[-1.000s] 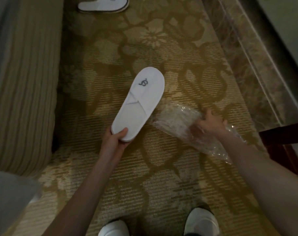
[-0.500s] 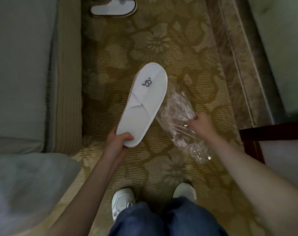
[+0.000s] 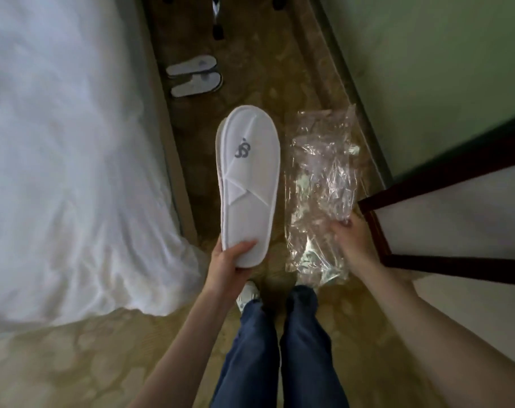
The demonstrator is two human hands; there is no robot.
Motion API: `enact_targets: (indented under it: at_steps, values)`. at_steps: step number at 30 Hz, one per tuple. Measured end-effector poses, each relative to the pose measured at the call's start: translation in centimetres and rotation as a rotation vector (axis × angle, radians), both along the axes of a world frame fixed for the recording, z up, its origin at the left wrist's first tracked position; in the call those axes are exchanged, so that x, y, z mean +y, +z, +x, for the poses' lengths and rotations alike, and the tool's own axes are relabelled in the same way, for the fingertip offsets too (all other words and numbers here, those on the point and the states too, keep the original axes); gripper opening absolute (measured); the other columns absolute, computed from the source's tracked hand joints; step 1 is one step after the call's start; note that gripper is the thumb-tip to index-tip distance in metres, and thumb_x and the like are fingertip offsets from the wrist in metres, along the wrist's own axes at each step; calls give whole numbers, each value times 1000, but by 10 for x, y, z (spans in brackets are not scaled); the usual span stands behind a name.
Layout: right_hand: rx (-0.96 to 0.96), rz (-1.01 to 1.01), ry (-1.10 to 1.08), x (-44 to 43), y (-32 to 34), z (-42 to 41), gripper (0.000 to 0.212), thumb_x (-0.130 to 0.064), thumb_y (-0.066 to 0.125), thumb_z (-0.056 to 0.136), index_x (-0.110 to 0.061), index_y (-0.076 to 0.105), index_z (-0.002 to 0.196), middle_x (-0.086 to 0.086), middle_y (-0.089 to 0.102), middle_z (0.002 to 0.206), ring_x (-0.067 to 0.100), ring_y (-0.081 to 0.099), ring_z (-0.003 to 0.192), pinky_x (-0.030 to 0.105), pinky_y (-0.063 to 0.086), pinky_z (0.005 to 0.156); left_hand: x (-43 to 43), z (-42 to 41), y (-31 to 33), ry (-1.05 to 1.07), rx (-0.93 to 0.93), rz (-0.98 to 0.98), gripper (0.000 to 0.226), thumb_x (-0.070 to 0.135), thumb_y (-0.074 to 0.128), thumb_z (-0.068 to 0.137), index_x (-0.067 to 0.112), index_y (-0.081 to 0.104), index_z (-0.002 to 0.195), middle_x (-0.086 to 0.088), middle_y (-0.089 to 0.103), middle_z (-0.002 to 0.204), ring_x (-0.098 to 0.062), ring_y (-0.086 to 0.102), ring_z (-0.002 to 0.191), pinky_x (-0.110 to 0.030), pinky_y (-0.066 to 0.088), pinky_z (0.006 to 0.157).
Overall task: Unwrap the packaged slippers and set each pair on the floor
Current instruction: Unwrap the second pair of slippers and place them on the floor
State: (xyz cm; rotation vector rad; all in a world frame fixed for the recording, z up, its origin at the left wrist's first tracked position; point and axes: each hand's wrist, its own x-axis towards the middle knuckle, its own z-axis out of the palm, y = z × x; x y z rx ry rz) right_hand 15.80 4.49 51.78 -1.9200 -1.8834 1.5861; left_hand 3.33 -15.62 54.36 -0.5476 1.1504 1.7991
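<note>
My left hand [image 3: 231, 262] grips the heel end of a flat stack of white slippers [image 3: 249, 184] with a grey logo, held above the carpet and pointing away from me. To its right, my right hand [image 3: 352, 241] holds a crumpled clear plastic wrapper [image 3: 318, 184] by its right edge; the wrapper hangs open and apart from the slippers. Farther off, another pair of white slippers [image 3: 196, 76] lies side by side on the floor next to the bed.
A bed with white sheets [image 3: 65, 148] fills the left. A dark wooden table [image 3: 444, 184] juts in from the right, close to my right hand. The patterned carpet [image 3: 73, 360] forms a narrow aisle between bed and wall [image 3: 427, 54]. My legs [image 3: 280, 348] stand below.
I have straightened up, so the view has risen and the bed top shows. Both hands lifted higher with the slippers and wrapper. The wrapper now hangs spread out beside the slippers.
</note>
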Motion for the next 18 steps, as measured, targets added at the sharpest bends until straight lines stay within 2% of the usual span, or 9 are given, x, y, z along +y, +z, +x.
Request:
enact_targets:
  at_steps: [2,4,5,8,11,13,15,18]
  values:
    - [100,-73,-106,-12,49,5,15,-20,69,86,-16,59,97,11,67,97,19,62,64,27,51,49,-5,3,39,-38,-13,6,66,2,76,68,4,53,129,-19,62,113,-25,71,85,-36,57,64]
    - [194,-127,-170,-26,90,9,22,-15,70,85,-16,62,104,11,70,103,26,70,85,33,58,67,-9,8,69,-42,-29,6,61,5,77,69,2,55,126,-20,63,114,-27,71,86,-42,57,66]
    - [237,-149,-184,-34,107,10,23,-11,69,85,-15,63,106,12,70,104,26,70,89,31,58,66,-12,11,81,-41,-33,11,59,5,76,69,1,55,125,-21,63,116,-29,71,89,-45,57,68]
    - [292,-176,-178,-58,141,17,17,-8,63,88,-12,61,104,8,72,94,16,70,72,15,49,47,-22,22,105,-85,3,19,59,1,73,73,4,52,127,-22,58,124,-32,70,94,-47,57,71]
    - [311,-145,-203,-78,157,30,18,-8,60,89,-11,61,107,4,69,87,4,63,52,13,42,39,-41,40,116,-110,41,36,55,-5,67,76,9,49,127,-24,51,131,-40,63,106,-50,56,73]
    - [306,-145,-231,-89,157,43,21,-7,60,88,-12,62,108,2,67,91,2,65,58,12,44,40,-57,56,119,-105,50,60,53,-6,65,79,13,50,127,-23,50,133,-45,56,115,-51,55,74]
    - [273,-173,-265,-101,151,59,23,-6,60,89,-12,61,110,4,67,98,10,67,70,15,48,44,-77,73,119,-85,60,101,52,0,66,79,20,53,126,-18,55,129,-41,60,112,-51,55,75]
    - [257,-202,-286,-119,141,84,24,-2,61,88,-13,59,110,3,67,95,8,69,62,15,48,43,-106,99,121,-41,65,143,50,9,66,80,23,55,127,-12,66,118,-33,67,102,-56,56,77]
